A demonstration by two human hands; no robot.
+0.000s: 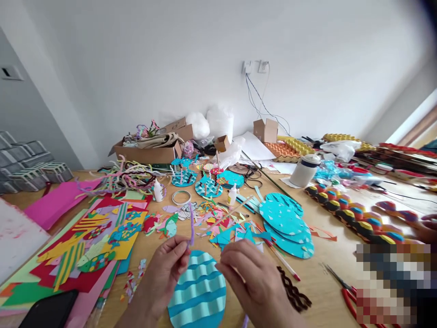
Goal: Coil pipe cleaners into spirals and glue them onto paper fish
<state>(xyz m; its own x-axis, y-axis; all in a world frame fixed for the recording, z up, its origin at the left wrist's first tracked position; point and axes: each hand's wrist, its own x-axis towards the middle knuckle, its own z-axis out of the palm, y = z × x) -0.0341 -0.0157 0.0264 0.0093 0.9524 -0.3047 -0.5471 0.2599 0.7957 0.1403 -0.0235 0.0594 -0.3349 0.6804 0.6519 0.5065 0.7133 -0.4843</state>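
My left hand (170, 262) pinches a purple pipe cleaner (191, 223), which stands upright between thumb and forefinger. Below and between both hands lies a blue paper disc (198, 316) with pale, wavy paper strips across it. My right hand (254, 278) hovers at the disc's right edge with thumb and fingers pressed together; whatever is in them is hidden. Another bit of purple pipe cleaner (245, 321) shows under the right wrist, and I cannot tell whether that hand holds it. Dark brown twisted pipe cleaners (293, 291) lie to the right.
Blue discs (285, 223) are stacked right of centre, beside paper scraps (235, 230). Paper fish (126, 230) cover coloured sheets at left, near a phone (51, 310). Red-handled scissors (350, 294) lie front right. Glue bottles (159, 190) stand farther back. Another person's hand (426, 228) appears at right.
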